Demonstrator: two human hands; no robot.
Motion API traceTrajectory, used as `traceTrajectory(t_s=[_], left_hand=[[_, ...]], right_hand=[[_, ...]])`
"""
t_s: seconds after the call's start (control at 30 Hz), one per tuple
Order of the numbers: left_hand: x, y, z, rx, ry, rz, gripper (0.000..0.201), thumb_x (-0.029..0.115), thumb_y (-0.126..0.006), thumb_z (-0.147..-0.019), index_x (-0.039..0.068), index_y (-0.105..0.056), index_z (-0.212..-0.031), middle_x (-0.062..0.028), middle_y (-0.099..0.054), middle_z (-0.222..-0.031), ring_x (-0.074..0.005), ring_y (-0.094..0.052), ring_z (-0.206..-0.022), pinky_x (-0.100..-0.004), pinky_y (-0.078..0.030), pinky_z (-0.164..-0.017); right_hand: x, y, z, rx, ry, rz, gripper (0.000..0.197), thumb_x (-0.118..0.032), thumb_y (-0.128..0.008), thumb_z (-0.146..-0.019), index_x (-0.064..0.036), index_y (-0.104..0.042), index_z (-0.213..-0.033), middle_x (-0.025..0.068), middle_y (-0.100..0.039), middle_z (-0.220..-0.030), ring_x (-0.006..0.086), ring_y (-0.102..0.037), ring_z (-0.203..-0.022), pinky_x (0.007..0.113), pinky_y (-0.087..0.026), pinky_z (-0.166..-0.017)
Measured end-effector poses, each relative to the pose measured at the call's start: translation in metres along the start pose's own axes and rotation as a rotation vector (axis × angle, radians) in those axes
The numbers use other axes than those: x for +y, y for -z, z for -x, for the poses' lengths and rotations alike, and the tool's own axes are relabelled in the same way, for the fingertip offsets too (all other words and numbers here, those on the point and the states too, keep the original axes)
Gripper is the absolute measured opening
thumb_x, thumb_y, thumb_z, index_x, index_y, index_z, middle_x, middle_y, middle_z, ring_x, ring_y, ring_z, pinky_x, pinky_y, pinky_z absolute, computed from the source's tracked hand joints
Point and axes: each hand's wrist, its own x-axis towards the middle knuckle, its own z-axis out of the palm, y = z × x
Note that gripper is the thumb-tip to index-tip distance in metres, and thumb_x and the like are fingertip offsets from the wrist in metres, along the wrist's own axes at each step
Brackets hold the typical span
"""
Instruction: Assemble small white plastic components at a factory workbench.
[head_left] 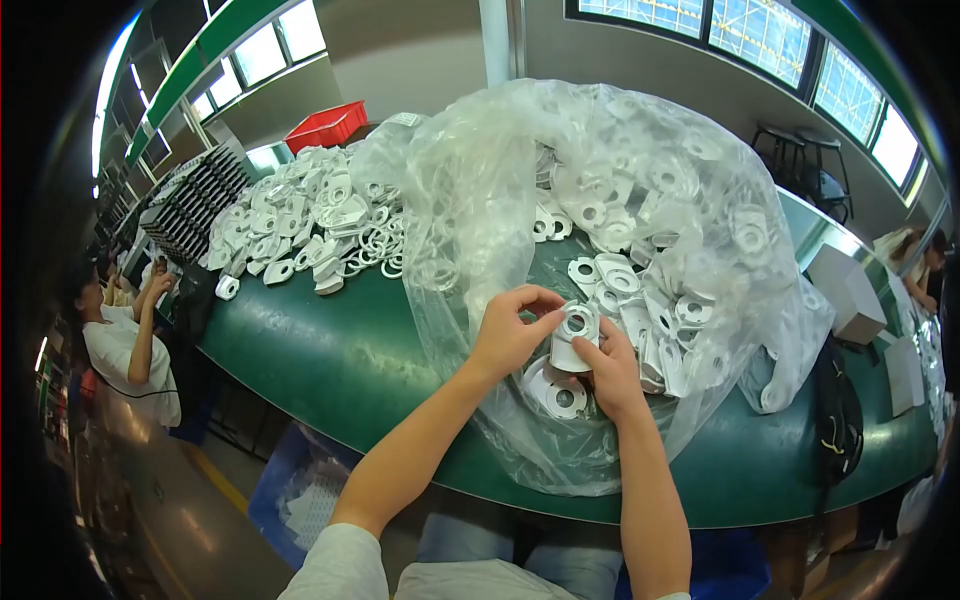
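One white part (570, 352): clamped by my left hand (513, 328) and right hand (614, 374). Bulky plastic bag (470, 200) obstructs green table (310, 360) ahead.

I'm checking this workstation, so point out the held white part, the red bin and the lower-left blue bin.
White part (567, 351): head view, on its lower body.
Red bin (329, 130): head view, on its side wall.
Blue bin (270, 490): head view, on its left wall.

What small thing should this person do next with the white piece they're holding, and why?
I'd probably let the right hand steady the white piece while the left hand takes its round rim. The right thumb lies on its front, and the left thumb is right by the rim, though whether it touches is hard to tell.
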Motion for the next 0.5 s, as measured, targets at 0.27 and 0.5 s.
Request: traceTrajectory(t_s=[0.27, 0.5], left_hand=[[0.0035, 0.0012, 0.0025, 0.014, 0.002, -0.018, 0.015, 0.006, -0.066, -0.080, -0.001, -0.066, -0.094, -0.0040, -0.066, -0.089, -0.0098, -0.059, -0.082, -0.0240, -0.048, -0.071], [0.0039, -0.0004, 0.0031, -0.004, -0.019, -0.057, 0.015, 0.006, -0.065, -0.080, 0.000, -0.066, -0.094, -0.0037, -0.065, -0.089, -0.0096, -0.059, -0.082, -0.0232, -0.047, -0.069]], right_hand=[[-0.0034, -0.0059, 0.0041, 0.023, 0.075, 0.072, 0.031, -0.005, -0.052, -0.088, 0.0005, -0.047, -0.118, 0.0078, -0.062, -0.100, 0.0118, -0.062, -0.080, 0.024, -0.049, -0.064], [0.0043, 0.0010, 0.0009, 0.010, 0.053, -0.071, 0.032, -0.002, -0.051, -0.087, 0.0007, -0.047, -0.119, 0.0079, -0.062, -0.101, 0.0116, -0.062, -0.080, 0.024, -0.049, -0.065]])
